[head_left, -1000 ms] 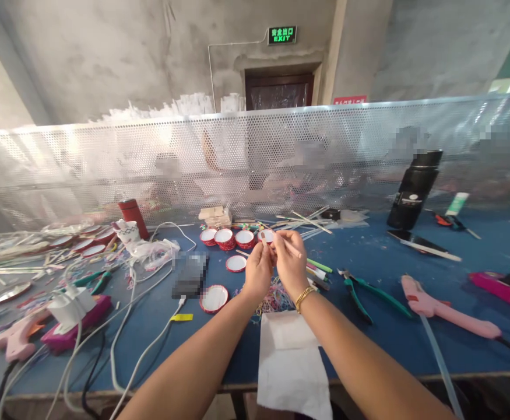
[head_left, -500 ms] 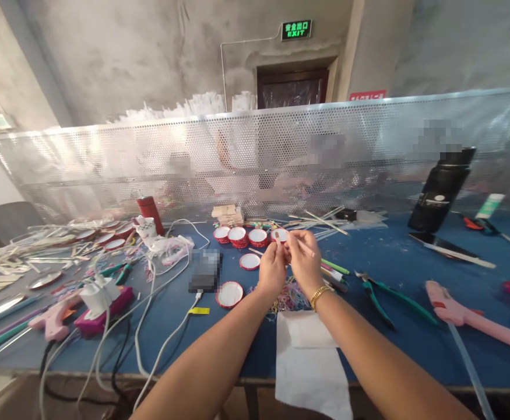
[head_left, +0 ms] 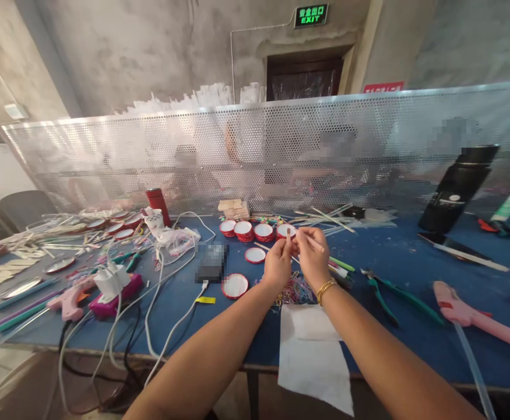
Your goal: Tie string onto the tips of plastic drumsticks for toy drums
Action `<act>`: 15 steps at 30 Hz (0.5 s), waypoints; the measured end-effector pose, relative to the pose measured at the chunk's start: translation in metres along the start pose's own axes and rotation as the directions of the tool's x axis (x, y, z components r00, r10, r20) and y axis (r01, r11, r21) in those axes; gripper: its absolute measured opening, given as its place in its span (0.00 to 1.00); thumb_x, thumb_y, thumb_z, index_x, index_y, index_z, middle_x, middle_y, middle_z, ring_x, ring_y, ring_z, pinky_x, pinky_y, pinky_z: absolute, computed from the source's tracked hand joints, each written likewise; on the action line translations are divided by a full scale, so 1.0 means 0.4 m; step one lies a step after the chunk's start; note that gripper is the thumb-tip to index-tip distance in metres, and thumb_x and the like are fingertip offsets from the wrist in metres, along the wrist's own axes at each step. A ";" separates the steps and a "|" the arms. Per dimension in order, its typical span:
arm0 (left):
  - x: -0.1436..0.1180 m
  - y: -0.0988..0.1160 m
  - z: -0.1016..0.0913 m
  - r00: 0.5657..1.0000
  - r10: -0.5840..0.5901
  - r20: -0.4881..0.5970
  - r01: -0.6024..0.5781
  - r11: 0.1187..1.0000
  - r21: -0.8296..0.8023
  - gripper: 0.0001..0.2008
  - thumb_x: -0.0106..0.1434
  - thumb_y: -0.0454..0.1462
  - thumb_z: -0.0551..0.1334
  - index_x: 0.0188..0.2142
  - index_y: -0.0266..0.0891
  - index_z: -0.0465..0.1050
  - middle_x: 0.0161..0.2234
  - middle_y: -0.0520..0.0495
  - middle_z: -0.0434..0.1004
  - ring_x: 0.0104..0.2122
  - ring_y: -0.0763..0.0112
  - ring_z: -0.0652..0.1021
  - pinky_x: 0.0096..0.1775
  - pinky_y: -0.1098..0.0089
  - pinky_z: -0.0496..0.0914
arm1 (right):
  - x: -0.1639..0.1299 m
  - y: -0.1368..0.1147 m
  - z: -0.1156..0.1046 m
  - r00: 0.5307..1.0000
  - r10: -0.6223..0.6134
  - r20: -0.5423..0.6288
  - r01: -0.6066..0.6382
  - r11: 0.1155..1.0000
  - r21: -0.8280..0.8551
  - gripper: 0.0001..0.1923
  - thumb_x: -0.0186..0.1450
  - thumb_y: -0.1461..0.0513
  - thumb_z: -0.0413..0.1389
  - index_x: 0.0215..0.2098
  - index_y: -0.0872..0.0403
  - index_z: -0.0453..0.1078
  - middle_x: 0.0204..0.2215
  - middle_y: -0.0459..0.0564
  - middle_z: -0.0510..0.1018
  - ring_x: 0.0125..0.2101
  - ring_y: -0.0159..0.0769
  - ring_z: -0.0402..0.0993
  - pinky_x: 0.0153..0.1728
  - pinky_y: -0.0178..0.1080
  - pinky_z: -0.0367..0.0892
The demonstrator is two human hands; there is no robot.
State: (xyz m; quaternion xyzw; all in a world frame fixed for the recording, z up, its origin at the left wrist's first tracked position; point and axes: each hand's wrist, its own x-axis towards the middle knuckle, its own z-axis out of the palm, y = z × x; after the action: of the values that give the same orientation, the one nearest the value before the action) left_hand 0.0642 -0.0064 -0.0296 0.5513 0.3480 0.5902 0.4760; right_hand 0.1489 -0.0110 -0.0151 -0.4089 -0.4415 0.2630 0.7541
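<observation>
My left hand (head_left: 276, 267) is closed in a pinch on a small flat wooden stick (head_left: 288, 233) with a brown mark near its top. Close beside it, my right hand (head_left: 313, 259) grips a slim pale pen-like stick (head_left: 316, 242), its tip hidden near the left fingers. Several stacks of red-rimmed white round tins (head_left: 243, 230) stand just behind the hands. Under the wrists lies a heap of colourful thin strings (head_left: 298, 287), with a white cloth (head_left: 313, 356) hanging over the table edge in front of it.
Green-handled pliers (head_left: 383, 294) and a pink glue gun (head_left: 468, 309) lie to the right, near a black bottle (head_left: 458, 189). A phone (head_left: 211, 262) on a white cable, a power strip (head_left: 117, 296) and another pink glue gun (head_left: 71, 298) occupy the left. A perforated metal screen (head_left: 220, 157) stands behind.
The camera view has shifted slightly, so the table's things sit a little further right and mostly higher. Both hands stay close together with the same sticks in them.
</observation>
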 end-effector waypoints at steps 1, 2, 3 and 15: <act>-0.003 0.003 0.001 1.000 -0.008 0.014 0.008 1.000 -0.017 0.22 0.65 0.55 0.63 0.28 0.39 0.67 0.22 0.54 0.65 0.25 0.75 0.66 0.30 0.73 0.61 | 0.000 0.000 0.000 1.000 0.006 -0.002 -0.006 1.000 0.000 0.23 0.60 0.42 0.63 0.37 0.51 0.67 0.29 0.47 0.79 0.25 0.37 0.77 0.27 0.40 0.73; -0.006 0.005 0.001 0.999 -0.007 0.035 0.008 0.999 -0.032 0.23 0.64 0.56 0.63 0.28 0.39 0.67 0.22 0.55 0.64 0.24 0.75 0.65 0.29 0.73 0.60 | -0.001 0.001 -0.001 1.000 0.009 -0.004 -0.009 1.000 -0.003 0.22 0.60 0.43 0.63 0.37 0.51 0.67 0.29 0.47 0.79 0.25 0.37 0.77 0.27 0.39 0.72; -0.008 0.006 0.001 0.998 -0.002 0.057 0.005 0.999 -0.041 0.23 0.64 0.56 0.63 0.28 0.39 0.66 0.21 0.56 0.63 0.23 0.76 0.64 0.28 0.73 0.59 | -0.001 0.002 -0.002 1.000 0.011 -0.004 -0.011 1.000 -0.008 0.21 0.60 0.44 0.63 0.36 0.51 0.67 0.28 0.46 0.78 0.26 0.37 0.77 0.26 0.39 0.72; -0.001 0.015 -0.009 0.992 -0.103 0.077 0.109 0.991 -0.080 0.24 0.59 0.57 0.66 0.29 0.40 0.67 0.21 0.56 0.65 0.18 0.77 0.64 0.21 0.74 0.58 | 0.005 -0.017 -0.001 0.999 0.013 -0.042 -0.011 1.000 0.024 0.16 0.62 0.50 0.62 0.37 0.51 0.65 0.22 0.42 0.77 0.25 0.36 0.76 0.30 0.39 0.73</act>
State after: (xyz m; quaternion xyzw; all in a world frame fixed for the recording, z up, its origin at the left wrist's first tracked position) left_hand 0.0598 -0.0080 -0.0247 0.5326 0.3342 0.5577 0.5420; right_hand 0.1505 -0.0131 -0.0085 -0.4080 -0.4197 0.2641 0.7666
